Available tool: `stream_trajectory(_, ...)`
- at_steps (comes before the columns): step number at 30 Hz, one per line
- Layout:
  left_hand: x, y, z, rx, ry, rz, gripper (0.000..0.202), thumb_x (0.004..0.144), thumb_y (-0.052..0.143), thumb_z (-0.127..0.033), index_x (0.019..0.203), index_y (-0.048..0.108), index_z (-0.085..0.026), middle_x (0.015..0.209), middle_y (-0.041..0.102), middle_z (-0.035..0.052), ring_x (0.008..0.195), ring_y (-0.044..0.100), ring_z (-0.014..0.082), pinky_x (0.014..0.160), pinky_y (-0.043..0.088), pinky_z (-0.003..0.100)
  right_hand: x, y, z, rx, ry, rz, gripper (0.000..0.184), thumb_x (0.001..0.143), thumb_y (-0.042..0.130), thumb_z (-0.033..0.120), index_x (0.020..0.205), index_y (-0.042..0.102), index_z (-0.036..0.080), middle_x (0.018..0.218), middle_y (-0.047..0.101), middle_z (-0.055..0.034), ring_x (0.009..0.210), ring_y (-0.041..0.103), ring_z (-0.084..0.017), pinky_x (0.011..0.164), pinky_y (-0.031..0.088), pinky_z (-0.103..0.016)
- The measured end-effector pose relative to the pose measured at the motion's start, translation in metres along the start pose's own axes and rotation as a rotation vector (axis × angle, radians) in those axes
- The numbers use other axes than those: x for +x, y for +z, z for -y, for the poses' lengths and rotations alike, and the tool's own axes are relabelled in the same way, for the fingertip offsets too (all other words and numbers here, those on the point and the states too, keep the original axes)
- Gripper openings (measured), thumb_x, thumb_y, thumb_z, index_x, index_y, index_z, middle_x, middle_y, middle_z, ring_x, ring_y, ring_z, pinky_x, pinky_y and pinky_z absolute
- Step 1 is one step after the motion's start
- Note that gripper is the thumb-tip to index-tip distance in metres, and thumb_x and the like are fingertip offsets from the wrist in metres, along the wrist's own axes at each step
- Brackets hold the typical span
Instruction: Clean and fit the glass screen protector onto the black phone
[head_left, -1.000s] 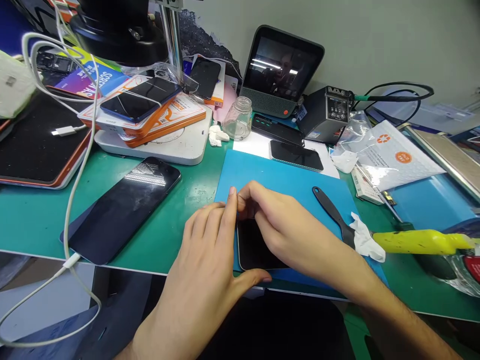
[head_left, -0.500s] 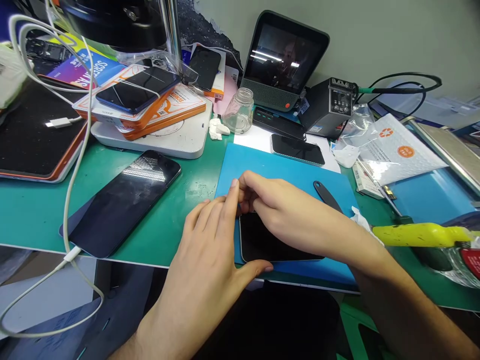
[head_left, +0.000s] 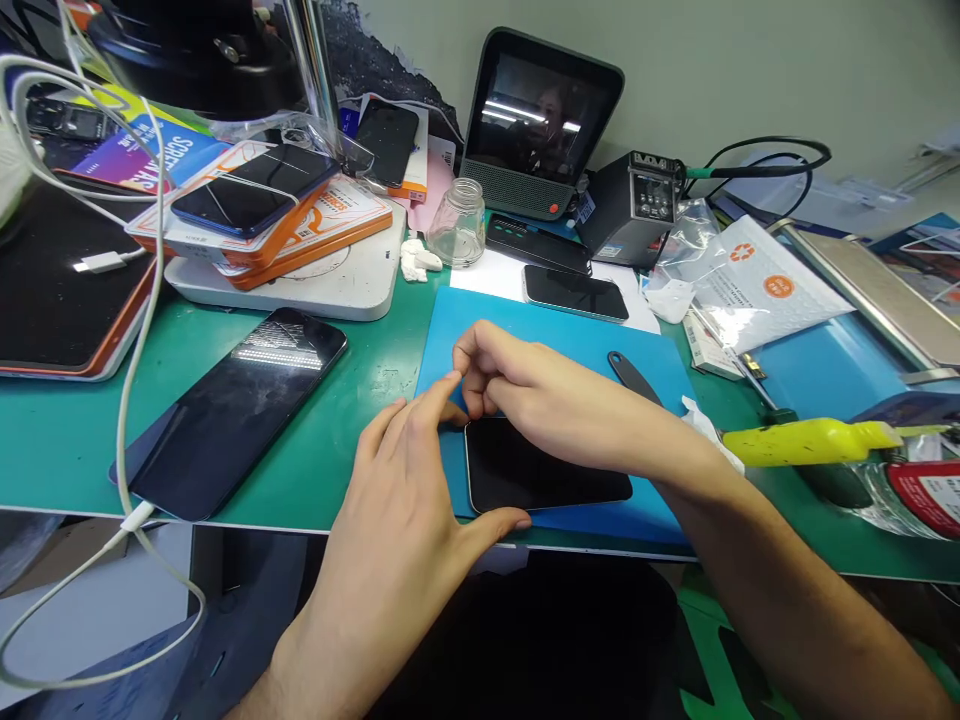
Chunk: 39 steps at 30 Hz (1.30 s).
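A smartphone with a dark screen lies flat on the blue mat, close to the table's front edge. My left hand rests at the phone's left end, fingers stretched out and thumb along its near edge. Over the far left corner of the phone, my right hand is closed in a pinch. Whatever sits between its fingertips is hidden. The left index fingertip comes up close to the right fingers. Behind my right wrist lies a black flat tool with a hole in its end.
Left, a larger dark phone lies near a white cable. Boxes with a phone on top stand behind it. A glass jar, another phone and a smart display are at the back. A yellow bottle lies right.
The view has shifted slightly. My right hand has lifted a little toward the far left of the phone, uncovering more screen. My left index finger is more bent.
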<state>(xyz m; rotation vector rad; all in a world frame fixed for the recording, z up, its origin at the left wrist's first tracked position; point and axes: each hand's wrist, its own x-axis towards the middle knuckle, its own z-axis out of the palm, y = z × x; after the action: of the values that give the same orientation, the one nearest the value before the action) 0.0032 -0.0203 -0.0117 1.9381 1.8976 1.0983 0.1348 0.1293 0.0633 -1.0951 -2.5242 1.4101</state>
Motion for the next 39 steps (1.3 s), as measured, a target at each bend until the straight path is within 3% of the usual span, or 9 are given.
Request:
stream_trajectory(5,0.001,0.000,0.002,0.044,0.016,0.025,0.123,0.074,0.104,-0.046,0.169,0.026,-0.029,0.140,0.069,0.0105,0.134,0.065,0.0389,0.117,0.051,0.057,-0.011,-0.006,0.001,-0.008,-0.072,-0.003,0.036,0.100,0.044,0.012,0.131,0.057,0.025,0.096,0.078,0.0013,0.094,0.072,-0.019,0.086,0.052,-0.033)
stream_trajectory(8,0.000,0.000,0.004,0.043,0.011,0.051,0.115,0.082,0.098,-0.051,0.169,0.026,-0.030,0.138,0.071,0.0094,0.133,0.067,0.0380,0.118,0.049,0.057,-0.040,-0.017,-0.006,-0.212,-0.038,-0.322,0.037,0.110,0.046,0.024,0.145,0.060,0.028,0.111,0.081,-0.0017,0.105,0.075,-0.022,0.092,0.054,-0.036)
stream_trajectory(12,-0.002,0.001,0.007,0.042,0.008,0.063,0.108,0.089,0.091,-0.057,0.171,0.024,-0.032,0.142,0.070,0.0088,0.138,0.064,0.0392,0.121,0.046,0.060,-0.090,-0.027,-0.038,-0.761,0.263,-0.783,0.043,0.115,0.043,0.044,0.139,0.070,0.020,0.130,0.077,-0.0169,0.123,0.071,-0.038,0.094,0.055,-0.049)
stream_trajectory(18,-0.005,0.002,0.010,0.081,-0.020,0.065,0.095,0.096,0.071,-0.076,0.169,0.029,-0.033,0.145,0.067,0.0098,0.141,0.059,0.0426,0.119,0.046,0.064,-0.124,-0.014,-0.075,-1.114,0.616,-0.552,0.042,0.114,0.047,0.045,0.111,0.079,0.017,0.116,0.075,-0.0181,0.094,0.073,-0.035,0.058,0.036,-0.036)
stream_trajectory(23,-0.004,-0.001,0.009,0.087,-0.016,0.088,0.095,0.098,0.066,-0.080,0.171,0.026,-0.034,0.147,0.065,0.0111,0.142,0.059,0.0426,0.121,0.044,0.066,-0.116,-0.023,-0.076,-0.952,0.578,-0.572,0.027,0.106,0.057,0.037,0.092,0.071,0.019,0.096,0.072,-0.0157,0.068,0.059,-0.024,0.059,0.021,-0.036)
stream_trajectory(26,-0.004,-0.001,0.009,0.083,-0.024,0.089,0.098,0.097,0.066,-0.080,0.173,0.024,-0.035,0.147,0.066,0.0111,0.141,0.059,0.0434,0.120,0.043,0.068,-0.111,-0.038,-0.081,-0.869,0.564,-0.600,0.021,0.099,0.065,0.036,0.084,0.066,0.022,0.079,0.066,-0.0091,0.059,0.050,-0.021,0.062,0.024,-0.036)
stream_trajectory(30,-0.003,0.000,0.010,0.078,-0.009,0.084,0.099,0.097,0.067,-0.080,0.173,0.024,-0.035,0.146,0.067,0.0106,0.139,0.060,0.0423,0.117,0.045,0.065,-0.115,-0.044,-0.082,-0.698,0.479,-0.754,0.009,0.099,0.066,0.031,0.103,0.071,0.024,0.079,0.068,-0.0058,0.066,0.058,-0.025,0.067,0.037,-0.038)
stream_trajectory(35,-0.003,0.000,0.010,0.079,-0.013,0.087,0.098,0.098,0.069,-0.078,0.174,0.024,-0.035,0.148,0.066,0.0095,0.141,0.057,0.0402,0.118,0.043,0.061,-0.116,-0.005,-0.063,0.081,0.053,-1.189,0.033,0.086,0.092,0.039,0.111,0.073,0.027,0.103,0.077,-0.0034,0.093,0.074,-0.026,0.082,0.060,-0.040)
stream_trajectory(39,-0.004,0.000,0.011,0.081,0.003,0.077,0.097,0.099,0.068,-0.076,0.175,0.025,-0.034,0.146,0.067,0.0089,0.142,0.058,0.0388,0.119,0.042,0.058,-0.107,0.035,-0.057,0.331,-0.019,-1.259,0.021,0.093,0.091,0.039,0.104,0.076,0.028,0.097,0.073,0.0025,0.087,0.070,-0.017,0.079,0.059,-0.032)
